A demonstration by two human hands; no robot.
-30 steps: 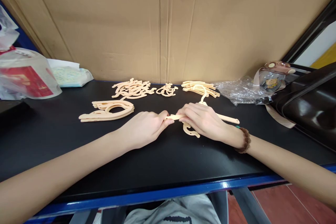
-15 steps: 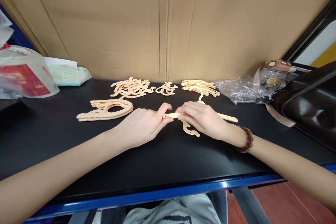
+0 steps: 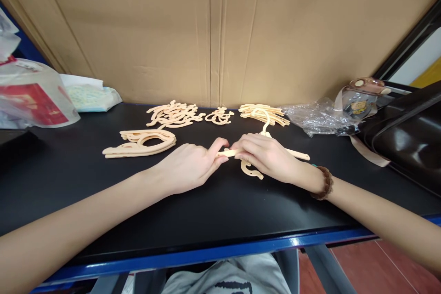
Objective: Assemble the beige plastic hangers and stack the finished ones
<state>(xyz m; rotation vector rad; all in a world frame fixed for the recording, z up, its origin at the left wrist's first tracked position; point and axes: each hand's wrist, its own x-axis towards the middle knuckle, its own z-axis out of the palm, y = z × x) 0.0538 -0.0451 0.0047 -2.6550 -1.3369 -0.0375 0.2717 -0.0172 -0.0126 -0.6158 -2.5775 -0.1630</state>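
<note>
A cream plastic clothes hanger (image 3: 298, 154) is held low over the black table, its curved hook rising behind my right hand. My left hand (image 3: 195, 165) pinches the bar's left end between thumb and forefinger. Around the middle of the same hanger, my right hand (image 3: 263, 154) has its fingers closed, hiding the joint there. Below the right palm shows a loose-looking curved hook piece (image 3: 251, 172); whether it touches the hanger I cannot tell. Left of my hands lie several folded hangers (image 3: 139, 143), stacked together.
Along the back lie a heap of curved arms (image 3: 174, 114), a small pile of hooks (image 3: 219, 115) and a bundle of straight bars (image 3: 272, 114). Clear plastic wrap (image 3: 308, 117) and a black bag (image 3: 409, 133) sit right. A wipes pack (image 3: 91, 94) stands left, before the cardboard (image 3: 148, 32).
The hanger has turned slightly in my hands, and its hook stands a little further right and higher. Both hands keep nearly the same place and grip.
</note>
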